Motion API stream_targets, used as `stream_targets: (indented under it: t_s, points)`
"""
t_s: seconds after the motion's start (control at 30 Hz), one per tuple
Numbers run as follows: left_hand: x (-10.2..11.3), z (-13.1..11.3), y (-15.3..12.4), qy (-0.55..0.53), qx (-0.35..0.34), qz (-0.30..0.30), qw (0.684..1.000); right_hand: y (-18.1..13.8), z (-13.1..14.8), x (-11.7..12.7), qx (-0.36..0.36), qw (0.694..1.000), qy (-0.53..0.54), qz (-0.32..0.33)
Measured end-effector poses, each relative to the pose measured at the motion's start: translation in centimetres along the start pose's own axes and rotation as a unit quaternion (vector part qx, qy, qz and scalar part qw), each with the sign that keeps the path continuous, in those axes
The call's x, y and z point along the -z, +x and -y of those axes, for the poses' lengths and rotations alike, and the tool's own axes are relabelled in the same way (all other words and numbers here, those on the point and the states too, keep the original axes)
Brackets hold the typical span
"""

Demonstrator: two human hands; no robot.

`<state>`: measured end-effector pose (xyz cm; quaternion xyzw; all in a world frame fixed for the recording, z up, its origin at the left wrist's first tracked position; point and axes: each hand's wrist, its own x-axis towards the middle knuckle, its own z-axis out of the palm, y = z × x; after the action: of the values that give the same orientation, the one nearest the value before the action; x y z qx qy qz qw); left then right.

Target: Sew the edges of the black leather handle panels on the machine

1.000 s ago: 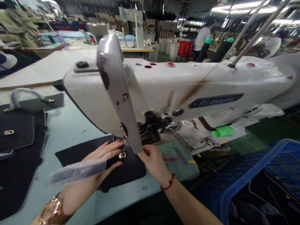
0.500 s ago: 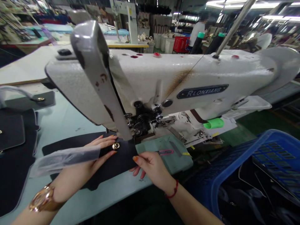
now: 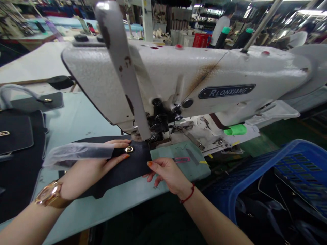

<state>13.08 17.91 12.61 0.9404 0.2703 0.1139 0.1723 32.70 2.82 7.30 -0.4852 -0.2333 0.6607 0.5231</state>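
Observation:
A black leather-like bag panel lies on the pale green table, its far right corner by the sewing machine's needle area. My left hand rests on it with fingers stretched forward, on either side of a gold metal fitting. A plastic-wrapped strap or handle runs from that fitting back over this hand. My right hand pinches the panel's right edge between thumb and forefinger, the other fingers curled below. The needle and the presser foot are hidden behind the slanting grey metal bar.
Pink-handled thread snips lie right of my right hand. A blue plastic basket with black pieces stands at the lower right. More black bag parts lie on the left. A green thread cone sits under the machine arm. A person is in the background.
The view has shifted, so the machine appears farther right and higher. Both hands keep nearly the same places on the panel, and the right hand keeps its pinch.

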Motion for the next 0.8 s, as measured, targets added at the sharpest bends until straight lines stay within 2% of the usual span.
stream_targets:
  t_s: [0.5,0.67,0.8]
  points:
    - [0.2,0.0,0.1,0.005,-0.026,0.005,1.0,0.4,-0.9,-0.2,0.015,1.0,-0.003,-0.027]
    - [0.1,0.1,-0.1,0.017,-0.029,0.005,0.999,0.5,-1.8,-0.2,0.068,0.995,-0.069,-0.039]
    - [0.3,0.0,-0.1,0.081,-0.057,0.001,0.995,0.7,-2.7,0.1,0.114,0.983,-0.131,-0.061]
